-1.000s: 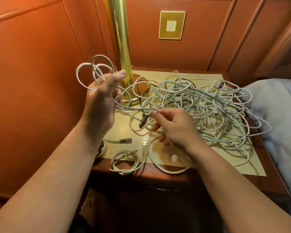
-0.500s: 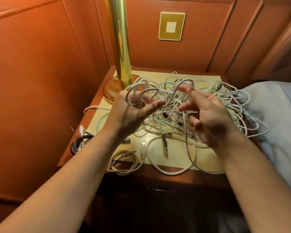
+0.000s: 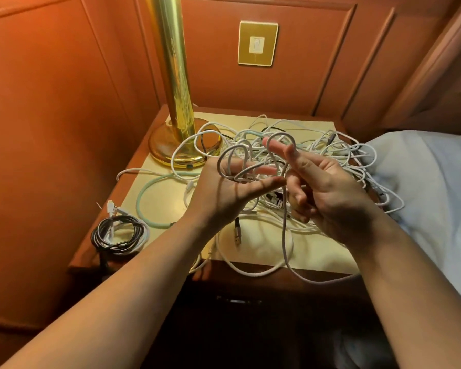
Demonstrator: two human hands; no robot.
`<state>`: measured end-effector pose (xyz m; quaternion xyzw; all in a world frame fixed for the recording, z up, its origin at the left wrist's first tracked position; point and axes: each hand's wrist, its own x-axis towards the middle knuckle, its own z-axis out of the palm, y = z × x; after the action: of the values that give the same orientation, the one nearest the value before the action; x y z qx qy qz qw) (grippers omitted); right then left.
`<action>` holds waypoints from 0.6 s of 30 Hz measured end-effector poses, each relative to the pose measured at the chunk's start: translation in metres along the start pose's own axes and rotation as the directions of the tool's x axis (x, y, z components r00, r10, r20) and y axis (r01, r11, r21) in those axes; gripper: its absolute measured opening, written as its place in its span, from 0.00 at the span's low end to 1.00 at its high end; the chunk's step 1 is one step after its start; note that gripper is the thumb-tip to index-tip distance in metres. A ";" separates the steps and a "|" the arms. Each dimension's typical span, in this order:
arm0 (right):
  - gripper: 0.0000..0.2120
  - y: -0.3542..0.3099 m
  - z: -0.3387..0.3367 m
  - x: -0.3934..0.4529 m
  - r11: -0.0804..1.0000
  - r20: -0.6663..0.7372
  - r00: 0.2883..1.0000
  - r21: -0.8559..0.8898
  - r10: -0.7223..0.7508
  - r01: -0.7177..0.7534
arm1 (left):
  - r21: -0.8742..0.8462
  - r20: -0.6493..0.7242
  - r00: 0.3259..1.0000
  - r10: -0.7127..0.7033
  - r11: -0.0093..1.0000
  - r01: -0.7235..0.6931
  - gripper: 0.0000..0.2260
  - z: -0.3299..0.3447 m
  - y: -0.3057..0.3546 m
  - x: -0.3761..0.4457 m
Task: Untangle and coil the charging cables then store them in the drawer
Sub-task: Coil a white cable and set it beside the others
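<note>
Both hands drew together; left hand (image 3: 224, 193) grip holds white cable (image 3: 285, 235) loops, right hand (image 3: 328, 193) hooks it.

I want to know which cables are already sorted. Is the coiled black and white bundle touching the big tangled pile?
Apart. The head view shows bare tabletop between the coiled bundle at the left front corner and the tangled pile.

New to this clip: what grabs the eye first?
The big tangle of white cables sprawled over the nightstand top, right of the brass lamp base. In front of it the left hand grips loops of a grey-white cable while the right hand hooks it over a raised finger. A finished black-and-white coil lies at the near left corner.
</note>
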<state>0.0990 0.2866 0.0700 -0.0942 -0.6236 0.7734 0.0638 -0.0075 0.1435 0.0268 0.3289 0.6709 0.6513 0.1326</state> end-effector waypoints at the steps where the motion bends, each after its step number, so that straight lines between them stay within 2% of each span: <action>1: 0.20 0.000 -0.001 -0.002 1.000 -0.005 1.000 -0.023 0.007 -0.007 | 0.011 0.011 1.000 0.022 1.000 -0.022 0.08 0.002 -0.001 -0.001; 3: 0.18 0.001 -0.003 -0.004 0.997 -0.024 0.999 -0.067 0.038 -0.040 | 0.064 0.028 0.996 0.080 0.995 -0.082 0.04 0.008 -0.002 -0.003; 5: 0.15 0.006 -0.005 -0.004 0.997 -0.090 0.994 -0.029 0.068 -0.071 | 0.102 0.014 0.996 0.092 0.990 -0.093 0.04 0.013 -0.001 -0.005; 8: 0.15 0.014 0.000 -0.006 0.995 -0.210 0.973 0.007 0.098 -0.098 | -0.018 -0.037 0.999 0.003 1.000 -0.004 0.05 0.015 0.003 -0.003; 10: 0.16 0.020 0.005 -0.011 0.994 -0.248 0.967 -0.082 0.054 -0.077 | -0.092 -0.050 0.998 -0.037 0.995 0.033 0.05 0.014 0.008 0.000; 14: 0.23 0.031 0.012 -0.022 0.970 -0.274 0.956 -0.238 -0.107 0.041 | -0.127 -0.003 0.999 -0.049 0.991 0.049 0.05 0.014 0.021 0.000; 18: 0.27 0.040 0.015 -0.027 0.907 -0.321 0.926 -0.419 -0.199 0.050 | -0.140 0.006 0.996 -0.085 0.987 0.085 0.07 0.007 0.035 0.003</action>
<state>0.1232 0.2582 0.0356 -0.2031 -0.7524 0.5922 0.2048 0.0036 0.1487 0.0605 0.2901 0.6369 0.6904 0.1832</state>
